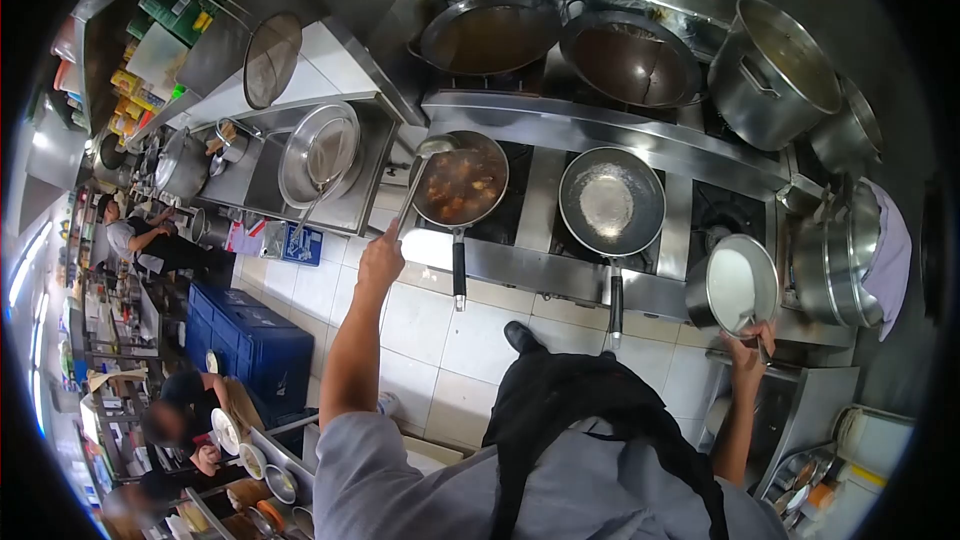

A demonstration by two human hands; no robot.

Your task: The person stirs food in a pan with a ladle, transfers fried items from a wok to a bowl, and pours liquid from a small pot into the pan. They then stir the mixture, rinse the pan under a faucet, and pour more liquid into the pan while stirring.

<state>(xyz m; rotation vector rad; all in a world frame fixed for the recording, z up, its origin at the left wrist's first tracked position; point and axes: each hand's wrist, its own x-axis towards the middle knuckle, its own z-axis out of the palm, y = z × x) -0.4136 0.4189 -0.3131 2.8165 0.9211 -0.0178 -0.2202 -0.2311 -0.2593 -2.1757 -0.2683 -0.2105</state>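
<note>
My left hand [380, 258] is closed around the long handle of a ladle [437, 146]. The ladle's bowl is at the upper left rim of a frying pan [459, 234] that holds chunks of food in a brown, steaming sauce [462, 185]. To the right, a second frying pan [615, 300] sits on a burner with a pale, shiny patch at its middle. My right hand [746, 345] grips the near rim of a deep metal pot [705, 302] with smooth white contents [738, 275]. A small metal piece shows inside the rim by my fingers.
Behind the front burners stand two woks [490, 35] [630, 58] and a tall stockpot [765, 90]. Stacked pots with a cloth [885, 260] are at the right. A sink [262, 180] with strainers lies left. Blue crates [250, 350] and other people [150, 240] are farther left.
</note>
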